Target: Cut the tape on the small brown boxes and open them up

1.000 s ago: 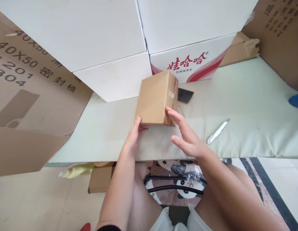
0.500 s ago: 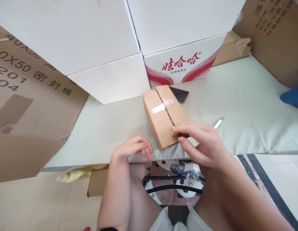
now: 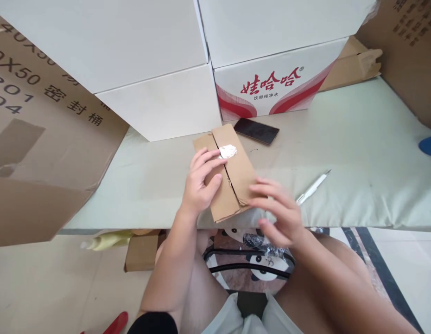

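Note:
A small brown cardboard box [image 3: 240, 174] lies tilted on the pale green covered surface [image 3: 146, 181], a dark seam running along its top. Clear shiny tape [image 3: 228, 151] crosses that seam near the far end. My left hand [image 3: 204, 181] rests over the box's left flap, fingers spread and tips by the tape. Beside the near right edge, my right hand [image 3: 278, 208] has its fingers apart, slightly blurred, with nothing held. To its right lies a white craft knife [image 3: 313, 187] with its tip pointing away. Behind the box is a black phone [image 3: 257, 131].
White cartons [image 3: 160, 109] stand stacked at the back, one with red lettering [image 3: 271, 82]. Large brown cartons [image 3: 38, 139] flank the left and right. A blue object [image 3: 429, 145] sits at the right edge. Below are a black-framed stool [image 3: 250, 267] and a yellowish bottle [image 3: 109, 240].
My left hand has moved up onto the box. My right hand has let go of the seam at the near end. The box has shifted left and now looks flatter; more of the phone shows.

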A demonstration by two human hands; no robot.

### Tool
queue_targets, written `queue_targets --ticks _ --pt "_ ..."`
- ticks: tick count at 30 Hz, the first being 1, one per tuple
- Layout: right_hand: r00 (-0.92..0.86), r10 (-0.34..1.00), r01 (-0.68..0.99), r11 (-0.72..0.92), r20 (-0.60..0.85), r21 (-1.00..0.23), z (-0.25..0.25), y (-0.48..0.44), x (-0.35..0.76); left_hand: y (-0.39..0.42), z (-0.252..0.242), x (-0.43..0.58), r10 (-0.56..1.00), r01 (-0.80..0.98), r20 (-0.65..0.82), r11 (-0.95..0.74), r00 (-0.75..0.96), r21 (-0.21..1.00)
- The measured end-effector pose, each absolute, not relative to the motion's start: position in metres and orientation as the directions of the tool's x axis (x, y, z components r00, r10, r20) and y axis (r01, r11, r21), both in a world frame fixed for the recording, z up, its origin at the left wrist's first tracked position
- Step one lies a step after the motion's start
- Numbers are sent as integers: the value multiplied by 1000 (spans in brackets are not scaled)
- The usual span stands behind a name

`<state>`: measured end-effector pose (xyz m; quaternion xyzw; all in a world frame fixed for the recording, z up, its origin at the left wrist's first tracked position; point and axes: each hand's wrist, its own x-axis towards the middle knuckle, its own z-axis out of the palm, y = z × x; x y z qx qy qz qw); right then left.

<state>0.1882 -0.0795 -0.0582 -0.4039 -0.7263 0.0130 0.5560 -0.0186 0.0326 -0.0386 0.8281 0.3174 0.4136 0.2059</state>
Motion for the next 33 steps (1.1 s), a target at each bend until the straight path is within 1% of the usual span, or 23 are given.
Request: queue_targets --ticks 1,2,3,4,5,6,7,8,9,11,13,15,17,20,22,23,25,27,29,31,33 --pt "55 619 633 585 783 -507 -60 -78 196 34 -39 -21 697 368 536 -712 477 598" --pt "179 667 700 430 723 -570 -62 -77 207 35 -40 -23 698 374 526 -710 486 597" --pt "296 739 749 213 605 -627 -64 -75 220 36 -41 -25 698 375 524 -710 488 596" --pt "399 811 769 -42 428 -638 -65 -73 233 36 -43 -27 695 376 524 -712 492 593" --pt "473 854 767 -279 216 -577 -66 -72 246 36 -43 -29 691 377 524 -717 498 587" --pt "512 859 763 -449 10 -466 -67 -71 257 36 -44 -30 684 376 524 -723 507 579" --pt "519 841 767 -537 -153 -350 -68 -71 266 36 -44 -32 675 374 524 -731 520 570" --pt "502 829 785 -556 -247 -272 -69 -71 272 35 -45 -33 663 370 527 -742 532 560" --pt "469 840 812 -532 -274 -241 -71 -71 274 35 -45 -34 650 365 529 -752 545 548" --pt "385 902 860 -428 -198 -277 -77 -71 271 34 -45 -35 629 362 534 -770 565 525" --pt "315 946 875 -323 -83 -360 -84 -67 261 34 -45 -34 618 365 535 -780 576 508" --pt "288 957 855 -269 -24 -444 -90 -62 250 32 -46 -32 614 368 536 -784 579 500" --pt "295 955 837 -265 -13 -478 -94 -56 242 29 -45 -29 610 365 539 -787 581 497" --pt "314 949 847 -299 -41 -439 -96 -50 238 24 -44 -28 611 365 533 -785 585 500" --pt "334 942 840 -319 -44 -439 -95 -48 238 21 -43 -28 613 360 527 -783 589 507" --pt "354 934 821 -332 -41 -464 -94 -47 239 20 -43 -28 613 357 525 -782 590 512" --pt "429 903 736 -371 -33 -566 -90 -47 239 17 -42 -29 614 350 524 -780 591 519" --pt "512 859 607 -389 -34 -693 -86 -46 238 14 -43 -28 609 336 530 -782 590 525" --pt "588 808 479 -369 -20 -796 -81 -45 237 12 -44 -25 604 320 538 -785 588 531" --pt "656 754 375 -276 43 -885 -72 -43 235 9 -45 -21 606 311 548 -783 576 539" --pt "731 659 289 -65 177 -955 -59 -41 232 5 -47 -17 617 311 556 -776 557 549"
